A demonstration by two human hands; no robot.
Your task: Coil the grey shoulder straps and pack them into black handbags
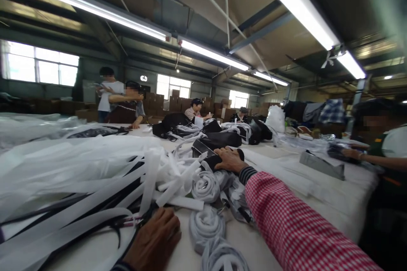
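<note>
Black fabric bag piece (203, 152) lies mid-tabletop (280, 164) beyond rolled white fabric strips (206, 186), so the right hand (229, 160) stretches out, fingers flat and open on it, seemingly steadying it; the left hand (155, 239) rests by thin black straps (121, 222), fingers curled, grip impossible to tell

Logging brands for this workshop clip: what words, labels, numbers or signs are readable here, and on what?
None can be read. The black bag under the right hand shows no label; the white straps by the left hand are plain; cardboard boxes and the round wall disc are too blurred.
</note>
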